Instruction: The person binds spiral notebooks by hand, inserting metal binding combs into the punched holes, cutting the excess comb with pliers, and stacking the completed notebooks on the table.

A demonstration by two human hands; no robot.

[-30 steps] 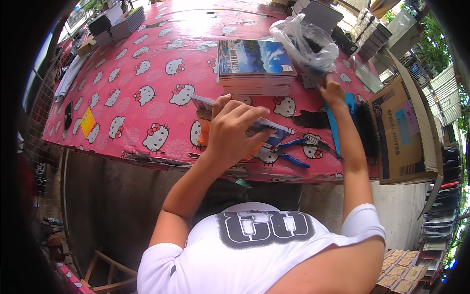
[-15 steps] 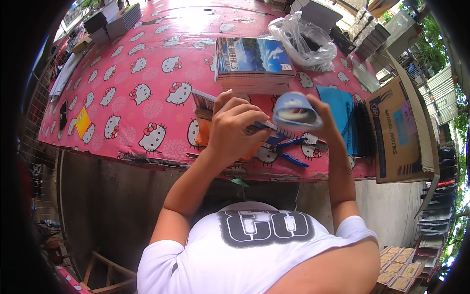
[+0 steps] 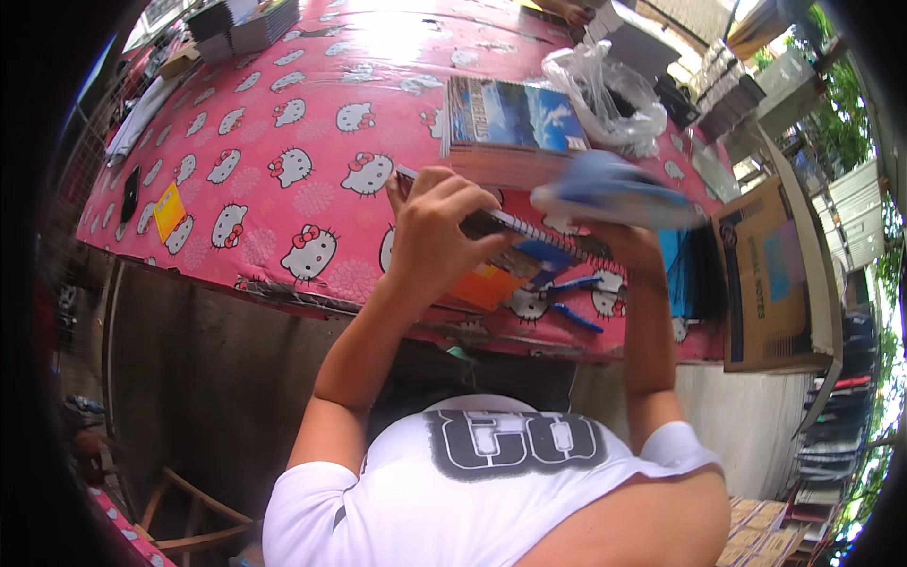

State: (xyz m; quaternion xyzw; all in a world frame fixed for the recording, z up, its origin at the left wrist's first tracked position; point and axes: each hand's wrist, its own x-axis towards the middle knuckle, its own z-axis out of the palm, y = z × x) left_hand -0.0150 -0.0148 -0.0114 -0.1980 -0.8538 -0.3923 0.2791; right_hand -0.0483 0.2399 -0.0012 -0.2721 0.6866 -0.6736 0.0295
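My left hand [image 3: 439,222] is closed on a spiral notebook [image 3: 491,223], lifted over the near edge of the table. Its wire coil [image 3: 557,244] slopes down toward the right. With its fingers partly hidden, my right hand [image 3: 628,248] grips a curved blue sheet [image 3: 614,189], smeared by motion; whether it belongs to the notebook I cannot tell. Below the coil lie pliers with blue handles [image 3: 578,326] and an orange piece [image 3: 487,286], partly covered by my left hand.
A stack of spiral notebooks [image 3: 510,165] stands just beyond my hands, beside a clear plastic bag [image 3: 605,104]. To the right are blue covers with black coils [image 3: 694,279] and an open cardboard box [image 3: 770,283]. A yellow card [image 3: 168,213] and a dark phone-like object [image 3: 130,194] lie left.
My right hand has swung the blue sheet up and to the right, flattening its curl. My left hand stays on the notebook, and more of the coil shows. The whole view has tilted slightly.
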